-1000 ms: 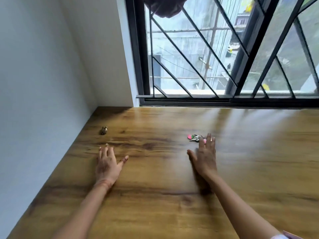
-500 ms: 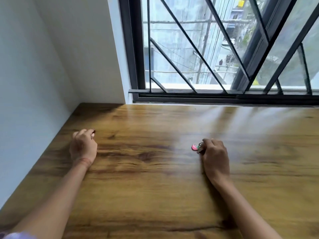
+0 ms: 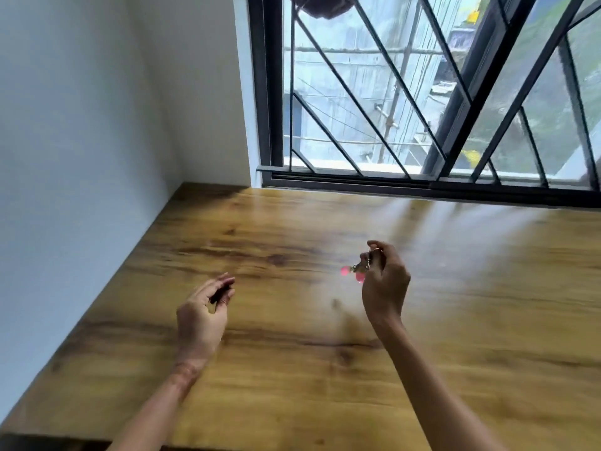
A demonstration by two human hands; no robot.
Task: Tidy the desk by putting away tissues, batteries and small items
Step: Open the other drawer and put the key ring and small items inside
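My right hand (image 3: 385,284) is raised above the wooden desk (image 3: 325,369), pinching a bunch of keys (image 3: 359,268) with pink tags that dangle to the left of my fingers. My left hand (image 3: 203,312) hovers over the desk's left part, fingers curled around a small dark battery (image 3: 220,293) of which only a sliver shows between thumb and fingers. Both hands are off the surface.
A white wall (image 3: 65,190) runs along the desk's left side. A black-framed window (image 3: 422,183) with diagonal bars stands along the far edge. The desk's near edge (image 3: 97,442) shows at bottom left.
Both hands closed on their items and lifted them off the desk. The left hand came right with the battery; the right raised the keys.
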